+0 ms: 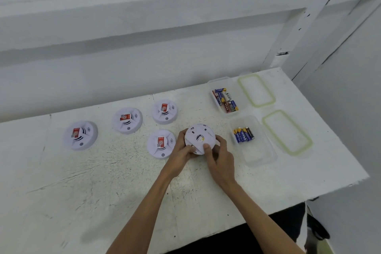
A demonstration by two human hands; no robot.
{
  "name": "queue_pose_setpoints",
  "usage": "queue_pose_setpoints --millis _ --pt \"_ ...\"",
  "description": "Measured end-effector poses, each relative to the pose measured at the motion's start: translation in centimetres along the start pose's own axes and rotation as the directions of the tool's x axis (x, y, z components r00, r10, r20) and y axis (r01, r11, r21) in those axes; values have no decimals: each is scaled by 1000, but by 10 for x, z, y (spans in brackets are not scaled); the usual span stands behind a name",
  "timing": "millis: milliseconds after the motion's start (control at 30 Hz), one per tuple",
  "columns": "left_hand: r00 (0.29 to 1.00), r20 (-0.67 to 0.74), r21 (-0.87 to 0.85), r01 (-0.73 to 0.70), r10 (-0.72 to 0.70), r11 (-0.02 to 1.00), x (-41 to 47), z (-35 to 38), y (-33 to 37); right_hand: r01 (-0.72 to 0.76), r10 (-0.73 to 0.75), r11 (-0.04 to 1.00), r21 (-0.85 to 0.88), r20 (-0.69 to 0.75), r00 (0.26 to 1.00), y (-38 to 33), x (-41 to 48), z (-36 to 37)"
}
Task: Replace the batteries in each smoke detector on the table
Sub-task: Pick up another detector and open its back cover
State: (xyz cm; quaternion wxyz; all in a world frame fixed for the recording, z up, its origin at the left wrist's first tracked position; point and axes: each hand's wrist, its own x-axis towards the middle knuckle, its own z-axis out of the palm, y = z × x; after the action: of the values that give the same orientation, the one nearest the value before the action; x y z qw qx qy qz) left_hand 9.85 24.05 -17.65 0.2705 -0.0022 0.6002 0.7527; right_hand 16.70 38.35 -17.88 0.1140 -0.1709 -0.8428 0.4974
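Note:
Both my hands hold one white smoke detector (pixel 199 137) turned back side up, just above the table, near its middle. My left hand (pixel 182 152) grips its left rim. My right hand (pixel 219 155) grips the right rim, the thumb pressing on the back plate. Several other detectors lie face up with red stickers: one (pixel 161 143) just left of my hands, one (pixel 165 111) behind it, one (pixel 127 120) further left and one (pixel 80 135) at the far left. Clear tubs hold batteries: the near tub (pixel 252 140) a few, the far tub (pixel 225 97) several.
Two green-rimmed lids (pixel 256 89) (pixel 287 132) lie right of the tubs. The white scuffed table (pixel 103 181) ends close on the right and at the front. A white wall with ledges runs behind it. A dark bag strap (pixel 318 229) hangs below the front right corner.

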Motion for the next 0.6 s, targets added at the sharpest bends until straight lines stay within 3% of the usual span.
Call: queue_pose_setpoints --millis 167,367,600 --pt "999 34 12 -25 25 1000 1 1 -3 -37 37 999 4 -142 989 -11 3 1" --pt "1000 11 -25 3 -2 1000 3 2 -3 131 -132 991 -28 -46 990 -19 11 -4" --pt "1000 6 -75 -18 19 997 -1 7 7 95 -97 994 -49 -46 994 -25 16 -6"
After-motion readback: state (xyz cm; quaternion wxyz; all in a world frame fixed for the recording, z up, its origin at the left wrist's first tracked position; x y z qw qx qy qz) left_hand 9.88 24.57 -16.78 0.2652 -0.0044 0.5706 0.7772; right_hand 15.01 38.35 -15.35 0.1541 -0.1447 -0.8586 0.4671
